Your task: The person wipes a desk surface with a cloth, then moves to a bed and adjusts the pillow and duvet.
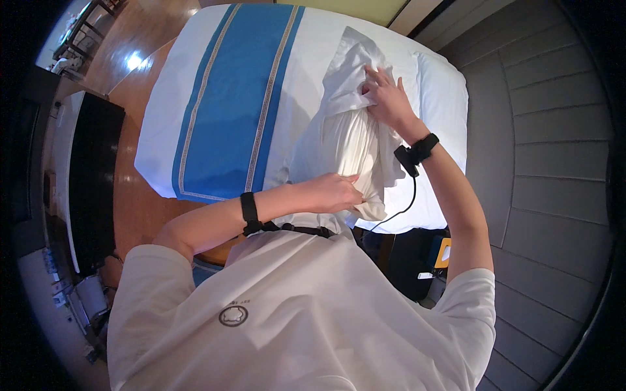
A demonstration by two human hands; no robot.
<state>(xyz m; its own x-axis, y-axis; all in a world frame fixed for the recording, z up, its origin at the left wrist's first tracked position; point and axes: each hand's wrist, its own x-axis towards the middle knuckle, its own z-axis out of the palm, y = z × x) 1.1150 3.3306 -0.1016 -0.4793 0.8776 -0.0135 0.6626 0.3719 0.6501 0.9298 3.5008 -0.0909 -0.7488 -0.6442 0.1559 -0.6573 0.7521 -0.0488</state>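
A cream-coloured pillow (352, 146) lies in front of me, its far part inside a white pillowcase (355, 55) and its near part bare. At the near end, my left hand (334, 193) is closed on the pillow, the fingertips partly lost in the folds. My right hand (389, 104) grips the pillowcase by its rumpled edge on the right side, some fingers curled into the cloth. The case's far end rises to a loose, creased corner.
Beneath the pillow is a bed (437, 85) with white bedding and a blue runner (235, 85) across it. A grey panelled surface (554, 130) runs along the right. To the left are a wooden floor (134, 195) and a dark cabinet (98, 163). A cable (411, 202) hangs from my right wrist strap.
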